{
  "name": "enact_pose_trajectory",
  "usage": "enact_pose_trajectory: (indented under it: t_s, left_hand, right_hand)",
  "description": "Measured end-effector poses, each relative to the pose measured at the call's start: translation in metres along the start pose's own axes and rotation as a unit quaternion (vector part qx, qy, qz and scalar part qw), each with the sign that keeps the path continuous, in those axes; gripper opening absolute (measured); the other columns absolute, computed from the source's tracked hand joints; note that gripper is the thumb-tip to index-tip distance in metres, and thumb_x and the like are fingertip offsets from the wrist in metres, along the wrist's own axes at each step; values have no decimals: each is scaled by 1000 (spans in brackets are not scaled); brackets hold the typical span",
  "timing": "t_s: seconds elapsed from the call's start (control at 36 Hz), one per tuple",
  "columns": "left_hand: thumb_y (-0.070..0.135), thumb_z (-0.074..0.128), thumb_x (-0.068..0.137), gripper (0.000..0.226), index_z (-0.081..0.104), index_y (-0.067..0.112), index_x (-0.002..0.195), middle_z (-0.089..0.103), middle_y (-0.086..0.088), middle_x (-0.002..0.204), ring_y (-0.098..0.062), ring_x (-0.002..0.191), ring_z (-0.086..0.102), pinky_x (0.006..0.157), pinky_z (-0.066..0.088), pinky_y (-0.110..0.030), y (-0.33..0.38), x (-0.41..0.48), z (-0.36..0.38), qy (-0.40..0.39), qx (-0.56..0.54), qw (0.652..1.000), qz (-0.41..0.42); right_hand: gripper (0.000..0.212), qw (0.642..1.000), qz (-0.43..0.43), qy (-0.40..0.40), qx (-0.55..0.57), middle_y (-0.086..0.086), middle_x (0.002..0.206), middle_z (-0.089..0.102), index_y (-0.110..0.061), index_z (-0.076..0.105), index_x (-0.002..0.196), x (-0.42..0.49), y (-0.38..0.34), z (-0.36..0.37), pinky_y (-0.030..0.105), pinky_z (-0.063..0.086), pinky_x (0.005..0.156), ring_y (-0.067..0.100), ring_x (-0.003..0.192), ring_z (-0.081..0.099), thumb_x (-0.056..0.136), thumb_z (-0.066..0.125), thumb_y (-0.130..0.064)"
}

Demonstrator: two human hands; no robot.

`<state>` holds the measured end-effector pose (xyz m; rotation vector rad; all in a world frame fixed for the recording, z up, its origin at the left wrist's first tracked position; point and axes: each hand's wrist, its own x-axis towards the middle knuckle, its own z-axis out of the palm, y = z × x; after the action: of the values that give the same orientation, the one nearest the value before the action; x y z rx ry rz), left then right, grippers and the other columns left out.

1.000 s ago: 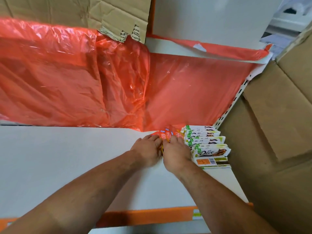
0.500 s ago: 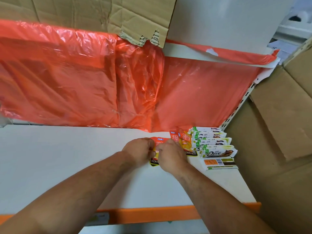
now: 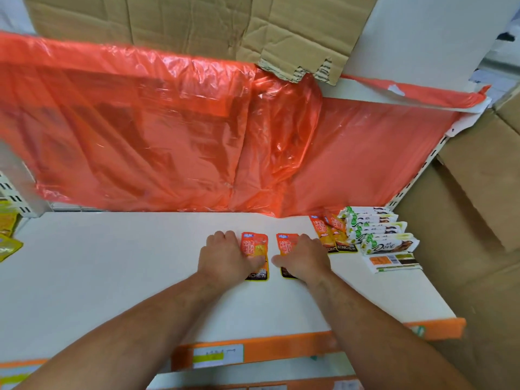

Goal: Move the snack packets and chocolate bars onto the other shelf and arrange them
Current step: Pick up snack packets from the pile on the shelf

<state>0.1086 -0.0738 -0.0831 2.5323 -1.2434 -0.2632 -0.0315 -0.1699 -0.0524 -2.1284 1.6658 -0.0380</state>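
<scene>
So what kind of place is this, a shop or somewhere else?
Probably a shop aisle being stocked: a white display shelf with an orange price strip, a slotted upright, and Dove chocolate bars lined up.

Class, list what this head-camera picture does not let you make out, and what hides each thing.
Head view:
1. Left orange snack packet: its left side lies under the left hand.
2. Right orange snack packet: mostly under the right hand.
3. Yellow packets: cut by the left edge.
4. Shelf-edge label: print blurred.
</scene>
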Motion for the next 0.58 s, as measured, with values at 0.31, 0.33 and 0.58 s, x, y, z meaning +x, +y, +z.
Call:
enact_pose_trajectory:
  t_s: [0.31, 0.33, 0.58]
  left_hand:
    - [40, 81, 67, 52, 48, 17, 100, 64, -3, 102, -25, 97, 61, 77, 50, -35, -17, 6, -9, -81, -145, 986, -25]
    - [33, 79, 68, 46, 47, 17, 97, 64, -3, 98, -25, 92, 62, 73, 49, -33, -20, 6, -9, -82, -168, 982, -27]
    - [10, 66, 77, 29, 51, 15, 102, 64, -6, 99, -26, 90, 62, 69, 47, -30, -36, 9, -15, -78, -265, 960, -39]
  right_hand:
    - [65, 996, 16, 11, 82, 6, 122, 58, -22, 50, 127, -25, -19, 22, 29, 48, 76, 24, 106, 62, 72, 83, -30]
    - [68, 996, 24, 14, 80, 7, 122, 58, -20, 48, 127, -27, -21, 25, 31, 49, 78, 26, 107, 62, 70, 84, -31]
    - [67, 996, 50, -28, 63, 5, 117, 63, -13, 48, 119, -28, -31, 29, 31, 46, 76, 26, 108, 62, 69, 88, -32]
